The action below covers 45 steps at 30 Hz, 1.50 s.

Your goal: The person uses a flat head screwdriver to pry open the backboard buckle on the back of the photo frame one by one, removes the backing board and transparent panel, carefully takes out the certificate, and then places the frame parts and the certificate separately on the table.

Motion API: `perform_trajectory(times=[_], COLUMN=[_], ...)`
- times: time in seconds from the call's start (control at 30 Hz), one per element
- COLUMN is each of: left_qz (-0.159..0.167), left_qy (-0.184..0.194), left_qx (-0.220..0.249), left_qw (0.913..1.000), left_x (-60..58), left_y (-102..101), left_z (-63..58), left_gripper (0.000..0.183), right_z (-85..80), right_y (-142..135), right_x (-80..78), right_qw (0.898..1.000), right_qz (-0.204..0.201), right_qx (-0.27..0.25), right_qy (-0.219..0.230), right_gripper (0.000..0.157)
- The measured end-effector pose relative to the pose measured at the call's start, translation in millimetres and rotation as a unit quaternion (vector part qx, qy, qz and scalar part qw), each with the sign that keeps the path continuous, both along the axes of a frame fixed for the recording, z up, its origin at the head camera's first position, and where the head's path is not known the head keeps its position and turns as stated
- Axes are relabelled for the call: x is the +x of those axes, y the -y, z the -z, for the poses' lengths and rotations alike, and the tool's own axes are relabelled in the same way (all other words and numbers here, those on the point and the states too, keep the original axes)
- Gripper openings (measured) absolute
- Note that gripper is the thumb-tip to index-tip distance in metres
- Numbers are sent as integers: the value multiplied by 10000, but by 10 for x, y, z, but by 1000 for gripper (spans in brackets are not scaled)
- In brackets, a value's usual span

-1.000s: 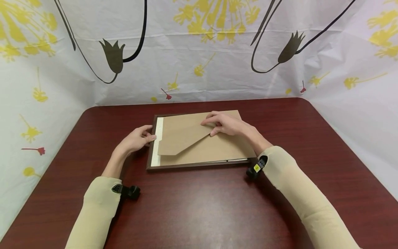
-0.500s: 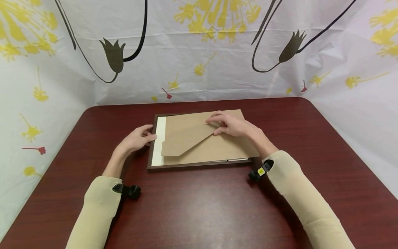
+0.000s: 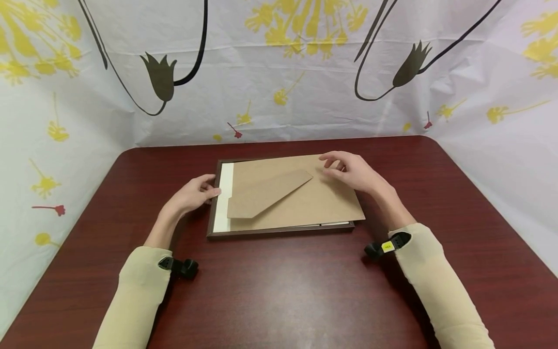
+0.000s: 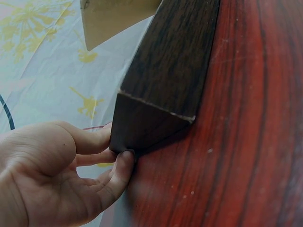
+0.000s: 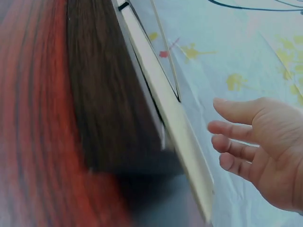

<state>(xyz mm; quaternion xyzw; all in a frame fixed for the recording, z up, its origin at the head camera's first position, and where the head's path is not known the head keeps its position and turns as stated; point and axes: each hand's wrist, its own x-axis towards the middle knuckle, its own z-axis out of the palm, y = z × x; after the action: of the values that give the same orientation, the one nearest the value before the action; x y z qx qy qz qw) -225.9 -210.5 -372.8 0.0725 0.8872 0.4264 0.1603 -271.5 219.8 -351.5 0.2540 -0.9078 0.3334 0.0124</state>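
Observation:
A dark wood picture frame [image 3: 279,233] lies on the table with a brown backing board [image 3: 331,203] on it. The board sits shifted right, its lower right corner sticking out past the frame. An easel stand flap [image 3: 270,195] on the board is tilted slightly up. At the frame's left side my left hand [image 3: 192,195] pinches the edge, thumb on top; the left wrist view shows the fingers at the frame's corner. My right hand [image 3: 350,170] hovers over the board's upper right part, fingers loosely bent. Nothing is in its grasp, and in the right wrist view it is apart from the board.
Along the frame's left inside runs a white strip [image 3: 223,194]. The dark red table [image 3: 279,291] extends all around, with a white patterned curtain [image 3: 314,106] behind and at both sides.
My right hand has let go of the easel stand flap and moved right. The backing board has slid slightly right, showing more white strip. My left hand stays put.

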Motion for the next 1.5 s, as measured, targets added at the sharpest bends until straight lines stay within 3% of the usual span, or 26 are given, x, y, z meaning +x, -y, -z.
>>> perform_trajectory(times=[0.17,0.37,0.6,0.8,1.07,1.27,1.5], left_qz=[-17,4,19,63,61,69,84], left_qy=[18,-5,-18,-32,-11,7,9], left_qx=[17,-14,-117,-132,-160,-253,-294], left_qw=[10000,10000,9999,9999,9999,9997,9995], left_x=[-9,5,9,2,7,26,30], left_y=[2,-2,-6,-2,-2,-25,-16], left_z=[12,-3,-16,-21,7,-13,-23], left_gripper=[65,66,66,66,66,66,66], right_z=[46,125,203,247,278,250,172], right_y=[-171,-353,-464,-507,-497,-525,-549], right_x=[49,86,82,50,57,66,72], right_qw=[9986,9955,9887,9841,9783,9600,9532], right_qz=[530,823,757,643,443,557,748], right_qx=[41,380,383,225,-384,-1441,-2030], right_qy=[-3,287,1239,1639,1989,2337,2114], right_gripper=[34,43,57,51,41,40,34])
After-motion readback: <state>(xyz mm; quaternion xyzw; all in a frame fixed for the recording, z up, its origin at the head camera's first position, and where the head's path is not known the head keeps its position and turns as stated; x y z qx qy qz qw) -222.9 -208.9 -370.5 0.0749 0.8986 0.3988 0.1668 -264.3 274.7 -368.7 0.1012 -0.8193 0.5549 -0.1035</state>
